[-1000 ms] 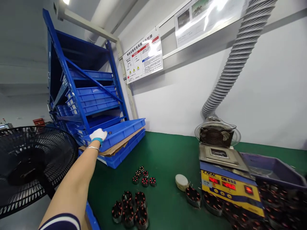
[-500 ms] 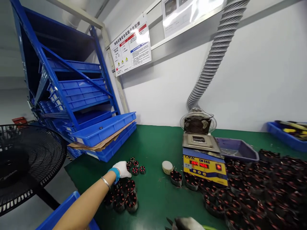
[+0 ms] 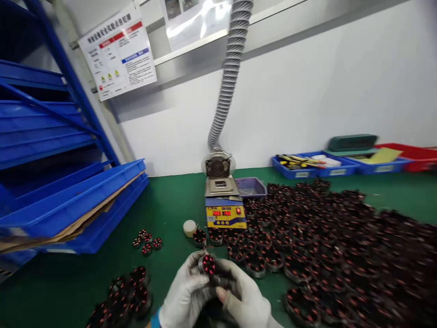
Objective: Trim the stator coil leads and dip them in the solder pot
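My left hand, in a white glove with a blue band at the wrist, grips a small round stator with copper-red spots in a ring. The stator is tilted toward me. Close against it on the right, my right hand has its gloved fingers curled, with a bare thumb tip showing. Something dark lies inside those fingers, too blurred to name. Several small stators rest on the green table to the left. Nearer me stands a cluster of larger stators.
Ahead stands a yellow-blue solder pot with red digits, under a grey duct. A white round block sits beside it. Many larger stators cover the right side. Blue trays are stacked left; tool bins line the back.
My left hand has come from the small stators at the left to the front middle, now with one in it. My right hand has risen beside it. The view has turned right.
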Available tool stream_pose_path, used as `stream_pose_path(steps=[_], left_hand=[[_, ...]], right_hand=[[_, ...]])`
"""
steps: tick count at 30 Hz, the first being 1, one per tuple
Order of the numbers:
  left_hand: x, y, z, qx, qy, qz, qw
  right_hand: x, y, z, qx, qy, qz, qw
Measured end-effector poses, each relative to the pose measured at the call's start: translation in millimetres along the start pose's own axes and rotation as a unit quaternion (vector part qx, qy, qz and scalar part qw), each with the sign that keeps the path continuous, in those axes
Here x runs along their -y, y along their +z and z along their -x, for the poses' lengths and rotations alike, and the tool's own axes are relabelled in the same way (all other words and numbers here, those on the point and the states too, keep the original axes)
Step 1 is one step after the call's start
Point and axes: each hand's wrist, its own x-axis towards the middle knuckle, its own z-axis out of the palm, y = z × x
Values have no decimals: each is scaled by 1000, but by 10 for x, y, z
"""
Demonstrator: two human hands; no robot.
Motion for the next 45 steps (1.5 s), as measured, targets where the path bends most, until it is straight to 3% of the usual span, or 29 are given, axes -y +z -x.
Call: stream_pose_path(steps=[2, 5, 11, 18, 24, 28, 31, 36, 40, 42, 45], left_hand=[[179, 39, -53, -6, -10, 53, 999], [269, -54, -125, 0, -27, 84, 996], [226, -136, -98, 7, -10, 21, 1000], [299, -175, -108, -37, -24, -23, 999], [223, -165, -119, -53, -30, -113, 992], [197, -165, -144, -89, 11, -206, 975], [196, -179, -152, -101, 32, -259, 960], [157, -189, -147, -98, 24, -315, 944], [132, -198, -151, -73, 11, -301, 951], [135, -205, -156, -70, 3, -301, 951], [157, -214, -157, -70, 1, -320, 945]], right_hand=[[57, -37, -55, 11, 8, -50, 999], [96, -52, -71, -2, 52, 2, 999], [169, -22, -31, 1, 62, 126, 990], [205, 21, -34, 31, 45, 14, 998], [218, -7, -8, -2, 14, 73, 997], [223, -13, 7, -14, -27, 153, 988], [226, -7, 21, -33, -15, 186, 982], [234, -60, -46, -59, -9, 161, 985], [233, -172, -170, -97, -5, 113, 989], [244, -212, -196, -72, 30, 109, 991], [277, -214, -163, 20, 65, 172, 983]])
